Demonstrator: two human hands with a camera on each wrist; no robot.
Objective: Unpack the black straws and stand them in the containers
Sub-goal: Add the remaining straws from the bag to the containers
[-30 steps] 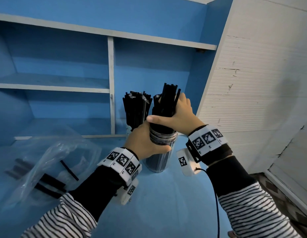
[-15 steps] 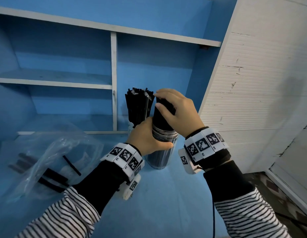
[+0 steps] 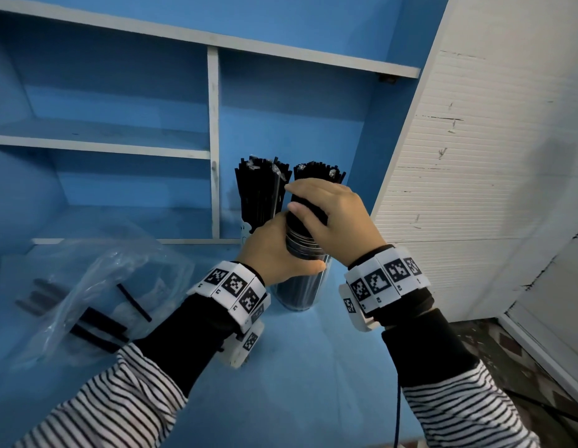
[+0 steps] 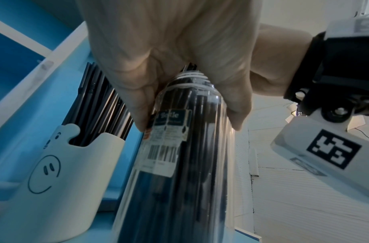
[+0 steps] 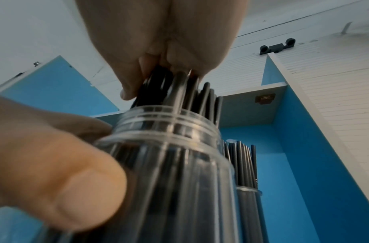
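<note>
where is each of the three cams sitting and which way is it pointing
Head: high, looking forward and down at the blue shelf; both hands and striped sleeves show.
Left wrist: low, looking up the clear bottle; left hand grips its neck.
Right wrist: below, facing up; right hand holds the black straws.
All share the bottle.

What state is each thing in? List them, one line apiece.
clear bottle: upright on the blue counter, lidless, packed with black straws.
straws in the bottle: upright, tops above the rim.
white holder: upright, full of straws.
plastic bag: open, crumpled, a few straws inside.
left hand: grips the bottle's neck.
right hand: curled round the straws.
</note>
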